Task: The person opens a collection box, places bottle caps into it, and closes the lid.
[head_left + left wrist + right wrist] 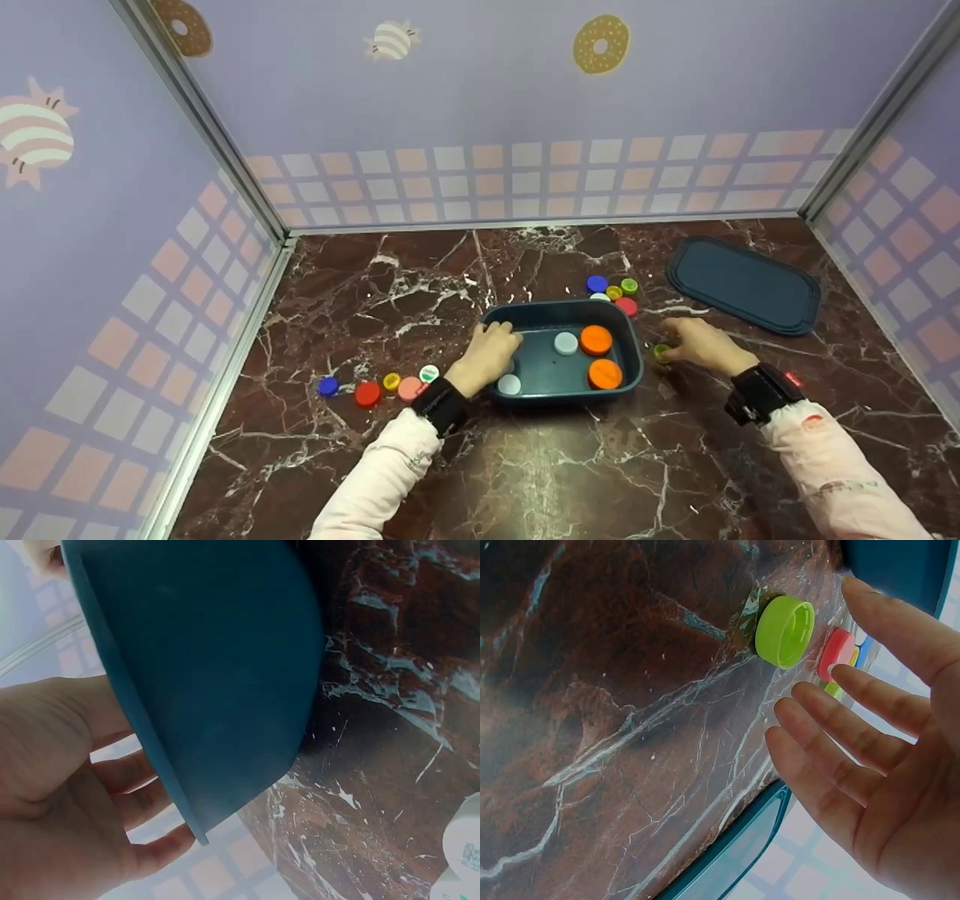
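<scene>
Fingers of a person's left hand bend over one end of a smooth, dark blue-green box with rounded corners; their tips are hidden, so an onlooker cannot tell whether they grip anything. Past the box's opposite end, the right hand is open, fingers outstretched beside a hollow bright-green cap lying open side up on the glossy, white-veined marble-patterned table. Between the hands, two broad orange discs and two smaller white discs sit on the box's flat floor, one white disc just beside the left hand. To the left of that hand, round caps in blue, red, yellow, pink and white form an uneven row; ahead and left of the right hand, more caps cluster. Beyond it lies a flat, round-cornered lid.
</scene>
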Tool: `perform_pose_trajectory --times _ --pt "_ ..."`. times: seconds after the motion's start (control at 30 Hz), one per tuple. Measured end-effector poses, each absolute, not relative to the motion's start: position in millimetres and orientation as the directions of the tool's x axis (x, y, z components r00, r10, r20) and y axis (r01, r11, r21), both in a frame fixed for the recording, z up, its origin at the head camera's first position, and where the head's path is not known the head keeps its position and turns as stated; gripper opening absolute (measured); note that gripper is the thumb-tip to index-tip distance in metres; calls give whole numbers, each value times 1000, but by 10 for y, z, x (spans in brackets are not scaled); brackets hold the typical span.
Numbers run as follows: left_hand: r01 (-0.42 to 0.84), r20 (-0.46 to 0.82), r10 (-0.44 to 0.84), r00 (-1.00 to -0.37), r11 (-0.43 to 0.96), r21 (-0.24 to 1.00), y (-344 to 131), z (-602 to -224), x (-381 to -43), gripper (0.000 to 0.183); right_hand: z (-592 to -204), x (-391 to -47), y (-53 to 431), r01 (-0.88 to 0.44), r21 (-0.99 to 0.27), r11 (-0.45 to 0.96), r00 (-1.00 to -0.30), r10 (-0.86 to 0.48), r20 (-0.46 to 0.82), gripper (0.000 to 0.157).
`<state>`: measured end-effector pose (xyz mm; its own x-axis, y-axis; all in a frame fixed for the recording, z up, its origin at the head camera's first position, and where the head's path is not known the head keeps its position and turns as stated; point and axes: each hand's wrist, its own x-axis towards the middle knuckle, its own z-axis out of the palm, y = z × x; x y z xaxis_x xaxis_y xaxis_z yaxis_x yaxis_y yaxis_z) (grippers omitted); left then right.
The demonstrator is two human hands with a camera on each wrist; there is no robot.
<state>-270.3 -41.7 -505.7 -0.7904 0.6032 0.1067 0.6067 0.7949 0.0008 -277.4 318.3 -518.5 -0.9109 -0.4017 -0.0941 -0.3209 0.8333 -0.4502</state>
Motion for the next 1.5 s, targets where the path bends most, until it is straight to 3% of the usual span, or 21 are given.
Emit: perform_pose_trajectory --times 0.3,0.77,1.23,1.5 --pt "605 189 594 -782 796 -4 -442 -5005 -2696 13 -5210 -2797 3145 -341 -466 816 -900 -426 -88 37" --pt "600 355 542 -762 797 71 -627 -4957 -2718 14 -5284 -2807 3122 -403 -455 794 -884 -466 -30 38" --pt "580 366 516 -775 810 88 -697 -4959 -2719 14 -5342 -2836 3087 -435 -434 789 -872 -489 -15 19" --pt "551 369 481 -795 827 108 -767 -4922 -2739 16 -5190 -2865 3092 -443 -427 788 -881 -470 47 18"
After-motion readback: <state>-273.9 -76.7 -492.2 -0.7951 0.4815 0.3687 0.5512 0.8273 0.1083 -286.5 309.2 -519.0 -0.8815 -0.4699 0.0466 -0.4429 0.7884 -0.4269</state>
